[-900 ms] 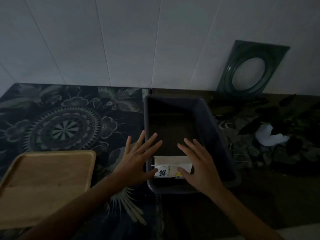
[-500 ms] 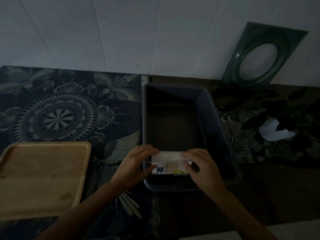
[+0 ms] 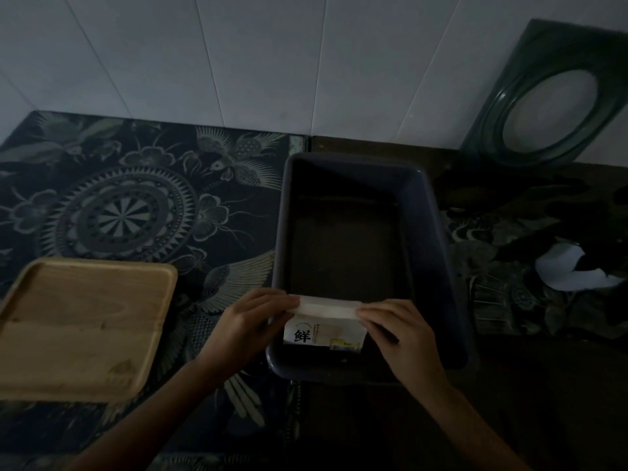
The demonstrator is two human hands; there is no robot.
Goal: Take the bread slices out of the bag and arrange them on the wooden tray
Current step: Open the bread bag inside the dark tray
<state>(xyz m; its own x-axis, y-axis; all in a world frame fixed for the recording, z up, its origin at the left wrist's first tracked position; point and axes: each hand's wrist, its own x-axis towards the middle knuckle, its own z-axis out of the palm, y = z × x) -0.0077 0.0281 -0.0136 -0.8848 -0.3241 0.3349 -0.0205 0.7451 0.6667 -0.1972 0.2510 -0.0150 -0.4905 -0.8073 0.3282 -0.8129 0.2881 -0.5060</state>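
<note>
A white bread bag (image 3: pixel 324 329) with a black printed character stands at the near end of a dark rectangular bin (image 3: pixel 438 253). My left hand (image 3: pixel 248 326) pinches the left end of the bag's folded top strip. My right hand (image 3: pixel 399 334) pinches the right end of the same strip. No bread slice shows outside the bag. The wooden tray (image 3: pixel 81 324) lies bare on the patterned mat at the left, about a hand's width from my left hand.
A dark floral mat (image 3: pixel 136 205) covers the table's left half. A green frame with an oval hole (image 3: pixel 550 96) leans on the white wall at the back right. A white scrap (image 3: pixel 571 271) lies among dark leaves at right.
Both hands came down from open, spread fingers above the bag and closed on the ends of its top strip. The view has shifted slightly upward.
</note>
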